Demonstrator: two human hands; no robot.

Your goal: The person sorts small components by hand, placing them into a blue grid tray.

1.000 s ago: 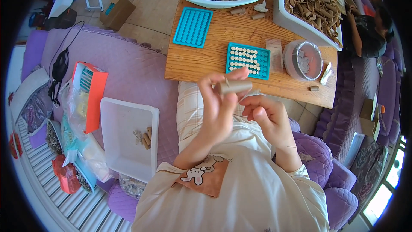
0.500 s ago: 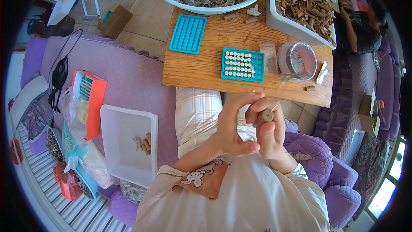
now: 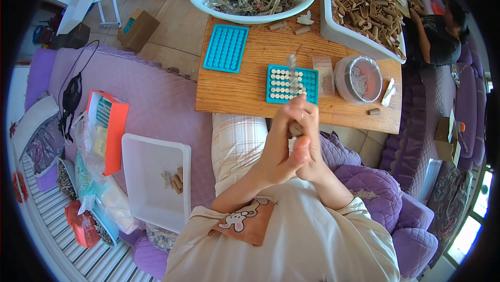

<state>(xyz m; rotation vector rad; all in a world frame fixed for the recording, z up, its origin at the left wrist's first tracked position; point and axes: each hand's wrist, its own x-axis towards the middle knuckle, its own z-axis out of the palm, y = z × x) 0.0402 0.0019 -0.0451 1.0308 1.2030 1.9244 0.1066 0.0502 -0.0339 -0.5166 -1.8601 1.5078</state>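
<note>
A person's left hand and right hand were clamped together around a short brown cylindrical tube, largely hidden between them, near the edge of a brown wooden table. A blurred translucent strip rose above the hands, before a turquoise rectangular plastic tray partly filled with round white pieces.

Cream loose top, short sleeves; rust-brown patch, white cartoon animal; pale checked trousers.
</note>
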